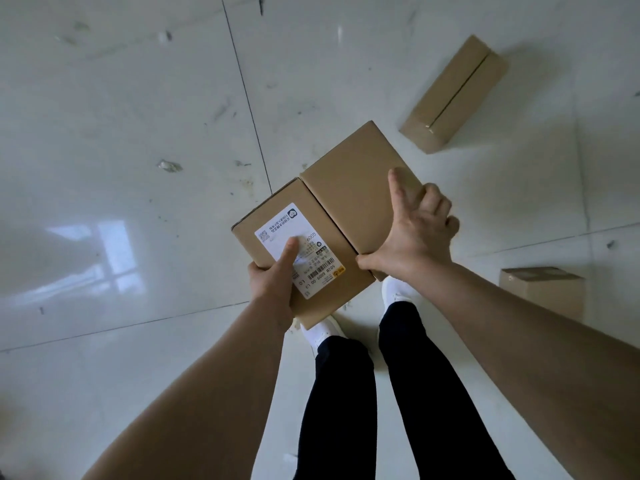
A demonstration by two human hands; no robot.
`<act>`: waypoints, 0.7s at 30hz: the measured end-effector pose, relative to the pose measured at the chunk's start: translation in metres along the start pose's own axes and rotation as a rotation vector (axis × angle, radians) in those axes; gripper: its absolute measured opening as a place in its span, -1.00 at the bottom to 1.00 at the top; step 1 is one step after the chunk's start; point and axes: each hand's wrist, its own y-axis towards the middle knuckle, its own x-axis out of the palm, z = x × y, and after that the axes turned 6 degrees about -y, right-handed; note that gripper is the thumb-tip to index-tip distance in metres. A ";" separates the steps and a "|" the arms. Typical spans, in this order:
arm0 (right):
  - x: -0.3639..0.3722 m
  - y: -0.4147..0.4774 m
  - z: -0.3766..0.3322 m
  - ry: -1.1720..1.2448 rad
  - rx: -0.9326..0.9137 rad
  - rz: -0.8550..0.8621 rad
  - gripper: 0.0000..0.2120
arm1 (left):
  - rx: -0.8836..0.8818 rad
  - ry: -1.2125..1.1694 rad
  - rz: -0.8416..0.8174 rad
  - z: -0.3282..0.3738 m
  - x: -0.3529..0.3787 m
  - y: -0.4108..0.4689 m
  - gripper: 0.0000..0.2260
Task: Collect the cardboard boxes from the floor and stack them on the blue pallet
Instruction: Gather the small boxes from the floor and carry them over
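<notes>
The person holds two cardboard boxes up in the air, side by side and touching, above the floor (138,133). The left hand (273,271) has its grip on the labelled box (329,233), with the thumb pressed on the white label (277,233) and the fingers hidden under the box. The right hand (412,230) has its grip on the near corner of the plain box (353,174), with one finger stretched over the top.

The boxes look stiff and dry, so they should not slip. One hand lifts each, so they are probably light. Holding them underneath, and squeezing them together, seems the safest way.

A long box (453,95) and a short box (543,292) lie on the floor, well apart. The blue pallet is not in sight.
</notes>
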 end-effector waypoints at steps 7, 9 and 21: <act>-0.101 -0.086 0.022 0.139 0.100 0.074 0.30 | 0.175 0.097 -0.076 0.037 -0.015 -0.123 -0.51; -0.121 -0.115 0.030 0.181 0.155 0.118 0.30 | 0.233 0.141 -0.112 0.043 -0.018 -0.156 -0.52; -0.210 -0.326 0.105 0.444 0.605 0.326 0.30 | 0.579 0.541 -0.464 0.020 -0.027 -0.359 -0.47</act>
